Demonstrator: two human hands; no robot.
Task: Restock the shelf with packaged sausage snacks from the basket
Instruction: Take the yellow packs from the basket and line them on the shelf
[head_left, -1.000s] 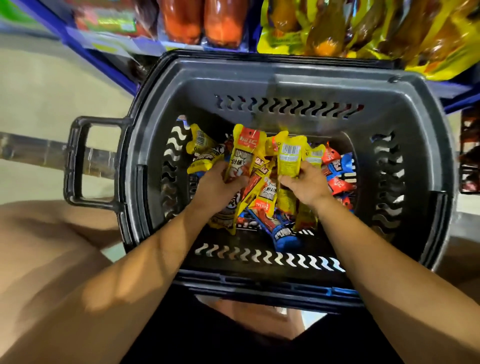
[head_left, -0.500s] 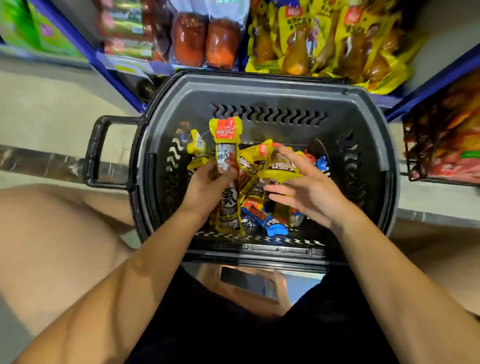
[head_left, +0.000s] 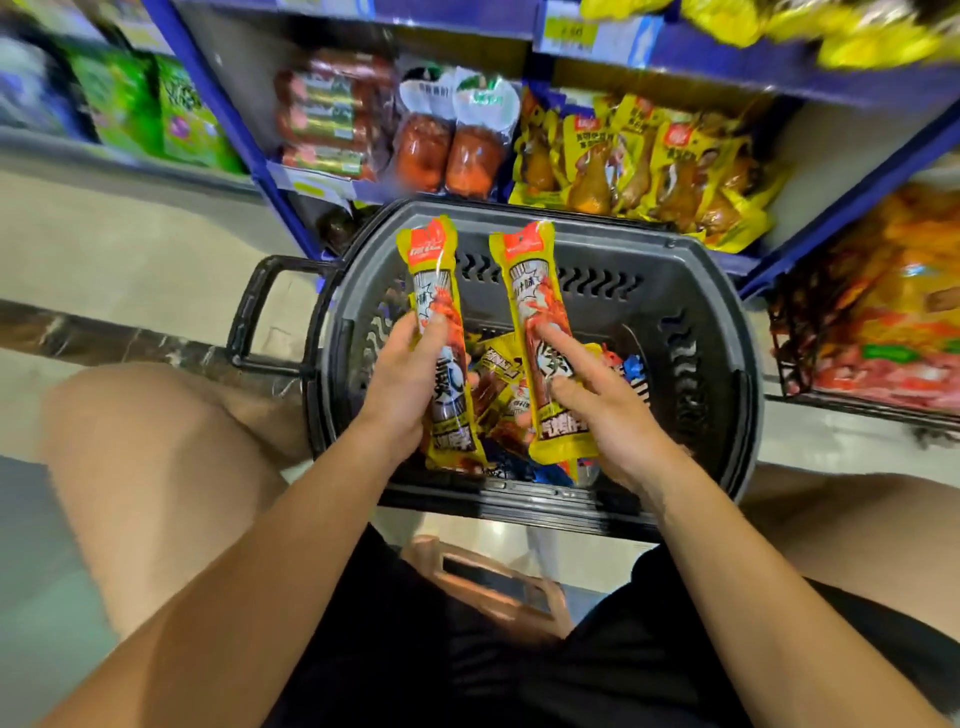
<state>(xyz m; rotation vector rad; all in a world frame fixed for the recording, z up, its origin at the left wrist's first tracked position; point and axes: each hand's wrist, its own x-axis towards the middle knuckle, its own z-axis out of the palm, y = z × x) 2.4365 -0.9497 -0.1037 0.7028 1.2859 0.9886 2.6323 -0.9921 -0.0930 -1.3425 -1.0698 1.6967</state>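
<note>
1. Our left hand (head_left: 402, 387) grips one yellow sausage pack (head_left: 440, 332) upright above the basket (head_left: 727, 332).
2. Our right hand (head_left: 597, 410) pinches a second sausage pack (head_left: 540, 322) beside it.
3. More snack packs (head_left: 501, 374) lie inside the basket, below the shelf (head_left: 727, 62).

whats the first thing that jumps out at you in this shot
Two long yellow sausage snack packs held upright over the dark basket: the left pack gripped by the left hand, the right pack held by the right hand. Behind the basket, a blue shelf shows yellow drumstick packs and red sausages.
</note>
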